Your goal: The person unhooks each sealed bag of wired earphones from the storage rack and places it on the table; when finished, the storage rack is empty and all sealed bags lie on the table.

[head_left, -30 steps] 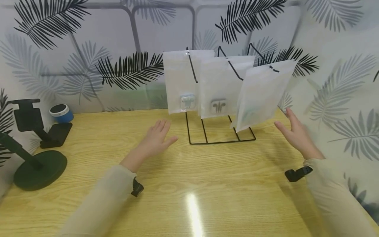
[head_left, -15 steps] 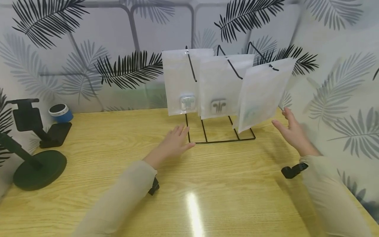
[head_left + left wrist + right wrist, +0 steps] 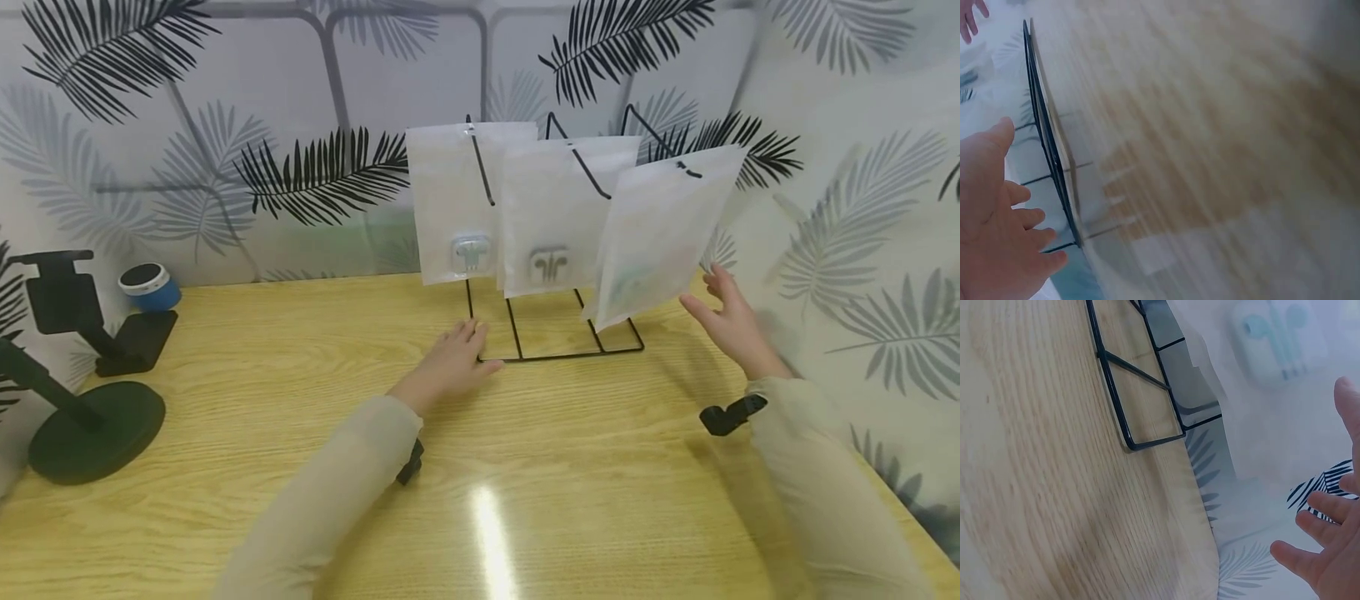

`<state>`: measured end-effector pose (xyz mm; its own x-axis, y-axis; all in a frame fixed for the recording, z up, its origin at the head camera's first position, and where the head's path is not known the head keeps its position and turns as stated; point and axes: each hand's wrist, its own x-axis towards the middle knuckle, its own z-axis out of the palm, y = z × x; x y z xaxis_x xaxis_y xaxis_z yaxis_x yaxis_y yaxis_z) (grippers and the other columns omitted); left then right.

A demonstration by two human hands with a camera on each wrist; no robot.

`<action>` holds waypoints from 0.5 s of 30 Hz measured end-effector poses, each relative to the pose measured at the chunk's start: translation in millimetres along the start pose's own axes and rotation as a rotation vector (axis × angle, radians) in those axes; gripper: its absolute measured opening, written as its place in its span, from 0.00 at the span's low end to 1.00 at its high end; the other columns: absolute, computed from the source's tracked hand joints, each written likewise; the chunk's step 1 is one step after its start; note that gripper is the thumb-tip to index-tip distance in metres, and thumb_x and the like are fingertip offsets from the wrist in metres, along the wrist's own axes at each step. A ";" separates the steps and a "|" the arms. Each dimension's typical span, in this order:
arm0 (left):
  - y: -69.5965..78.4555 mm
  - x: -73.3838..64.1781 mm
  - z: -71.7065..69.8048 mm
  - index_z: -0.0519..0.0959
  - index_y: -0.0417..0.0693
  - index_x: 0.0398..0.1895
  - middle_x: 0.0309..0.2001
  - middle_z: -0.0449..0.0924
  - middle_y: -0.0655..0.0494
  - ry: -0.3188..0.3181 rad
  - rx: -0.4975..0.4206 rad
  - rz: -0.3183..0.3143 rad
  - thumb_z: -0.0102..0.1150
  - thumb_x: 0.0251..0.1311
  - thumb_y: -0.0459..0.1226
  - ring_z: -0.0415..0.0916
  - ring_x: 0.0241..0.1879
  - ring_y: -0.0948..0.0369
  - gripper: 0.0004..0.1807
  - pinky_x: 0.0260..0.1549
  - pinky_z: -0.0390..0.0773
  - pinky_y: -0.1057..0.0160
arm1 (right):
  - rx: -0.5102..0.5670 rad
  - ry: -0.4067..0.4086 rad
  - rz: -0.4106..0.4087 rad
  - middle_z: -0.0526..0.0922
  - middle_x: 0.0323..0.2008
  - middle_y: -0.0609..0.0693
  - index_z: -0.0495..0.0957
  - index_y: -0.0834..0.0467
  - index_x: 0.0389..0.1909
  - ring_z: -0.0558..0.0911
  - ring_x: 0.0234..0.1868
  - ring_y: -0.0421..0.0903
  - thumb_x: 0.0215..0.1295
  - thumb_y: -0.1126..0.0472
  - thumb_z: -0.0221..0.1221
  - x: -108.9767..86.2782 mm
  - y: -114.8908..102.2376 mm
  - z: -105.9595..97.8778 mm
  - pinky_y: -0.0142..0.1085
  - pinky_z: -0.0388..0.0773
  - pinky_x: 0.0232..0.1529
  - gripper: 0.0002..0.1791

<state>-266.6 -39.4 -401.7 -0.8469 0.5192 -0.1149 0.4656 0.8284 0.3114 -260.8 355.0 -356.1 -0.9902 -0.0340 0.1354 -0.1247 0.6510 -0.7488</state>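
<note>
Black wire display rack (image 3: 558,357) stands on the yellow wood-grain table (image 3: 562,467), near the back, right of centre. Three whitish translucent pouches hang from its prongs: left pouch (image 3: 453,204) roughly upright, middle pouch (image 3: 555,217) overlapping its right edge, right pouch (image 3: 667,233) angled and overlapping the middle one. Pale earphones (image 3: 470,253) show low in the left pouch, dark earphones (image 3: 549,264) low in the middle. Pale teal earphones (image 3: 1275,340) show through the right pouch in the right wrist view.

Left hand (image 3: 450,362) at the rack's front left corner. Thumb apart, fingers slightly bent with small gaps between them. Contact with the wire: cannot tell.

Right hand (image 3: 735,325) just beside the right pouch's lower right side. Fingers spread, thumb well away from them and pointing toward the pouch; whether it touches, cannot tell.

Beige sleeves on both arms, a black device at each wrist. Far left of table: blue cylinder (image 3: 153,292) with black top and white band, black stand (image 3: 67,304), dark green stand with round base (image 3: 101,429). Leaf-print covering on the walls behind and to the right.
</note>
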 end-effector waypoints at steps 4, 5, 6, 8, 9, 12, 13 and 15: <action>-6.7 5.5 1.2 0.44 0.39 0.71 0.71 0.39 0.40 -0.012 -0.029 -0.046 0.37 0.68 0.56 0.37 0.69 0.46 0.40 0.65 0.42 0.47 | 0.021 0.011 0.013 0.41 0.70 0.65 0.28 0.57 0.71 0.44 0.68 0.62 0.67 0.43 0.48 4.7 -1.4 2.3 0.62 0.47 0.61 0.47; -7.3 5.8 0.8 0.44 0.39 0.71 0.71 0.40 0.40 -0.015 -0.033 -0.055 0.37 0.68 0.56 0.37 0.69 0.46 0.40 0.65 0.42 0.47 | 0.022 0.013 0.015 0.41 0.70 0.65 0.28 0.57 0.71 0.44 0.68 0.62 0.66 0.42 0.48 5.6 -1.7 2.7 0.62 0.47 0.61 0.48; -7.6 6.2 0.5 0.44 0.39 0.71 0.71 0.40 0.41 -0.018 -0.029 -0.062 0.36 0.68 0.56 0.38 0.69 0.46 0.40 0.65 0.42 0.47 | 0.024 0.017 0.019 0.41 0.70 0.65 0.28 0.57 0.71 0.44 0.68 0.62 0.66 0.42 0.48 6.5 -1.9 3.1 0.62 0.47 0.61 0.48; -7.6 6.6 -0.3 0.44 0.39 0.71 0.71 0.40 0.42 -0.022 -0.023 -0.068 0.36 0.68 0.56 0.38 0.69 0.46 0.39 0.65 0.42 0.47 | 0.028 0.027 0.023 0.42 0.69 0.65 0.29 0.59 0.71 0.45 0.68 0.62 0.66 0.42 0.48 9.0 -2.2 3.4 0.61 0.48 0.61 0.48; -7.4 7.0 -0.8 0.44 0.39 0.71 0.71 0.41 0.42 -0.026 -0.015 -0.067 0.36 0.68 0.56 0.38 0.69 0.47 0.39 0.65 0.43 0.47 | 0.029 0.032 0.022 0.43 0.69 0.65 0.29 0.59 0.71 0.45 0.68 0.62 0.66 0.42 0.48 10.6 -2.1 3.3 0.61 0.48 0.61 0.48; -5.3 7.9 -2.0 0.45 0.40 0.71 0.71 0.41 0.44 -0.036 -0.011 -0.058 0.36 0.68 0.55 0.39 0.69 0.47 0.38 0.65 0.42 0.47 | 0.036 0.050 0.021 0.45 0.69 0.66 0.31 0.61 0.71 0.48 0.67 0.63 0.66 0.42 0.48 15.3 -1.8 2.9 0.60 0.50 0.61 0.48; -4.4 8.4 -2.5 0.45 0.40 0.72 0.71 0.41 0.45 -0.041 -0.011 -0.057 0.36 0.68 0.55 0.39 0.69 0.47 0.38 0.65 0.42 0.47 | 0.038 0.055 0.020 0.46 0.68 0.66 0.32 0.61 0.71 0.48 0.67 0.63 0.65 0.41 0.49 16.7 -1.6 2.7 0.60 0.50 0.61 0.48; -3.0 9.5 -2.8 0.45 0.40 0.72 0.71 0.41 0.46 -0.052 -0.004 -0.055 0.36 0.68 0.55 0.39 0.69 0.48 0.38 0.65 0.42 0.48 | 0.049 0.057 0.023 0.46 0.68 0.67 0.32 0.61 0.71 0.49 0.67 0.62 0.65 0.41 0.49 18.8 -1.2 2.2 0.59 0.51 0.61 0.48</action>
<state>-276.8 -37.5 -401.1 -0.8564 0.4837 -0.1808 0.4181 0.8550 0.3070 -279.4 351.8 -354.1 -0.9878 0.0249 0.1539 -0.1065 0.6132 -0.7827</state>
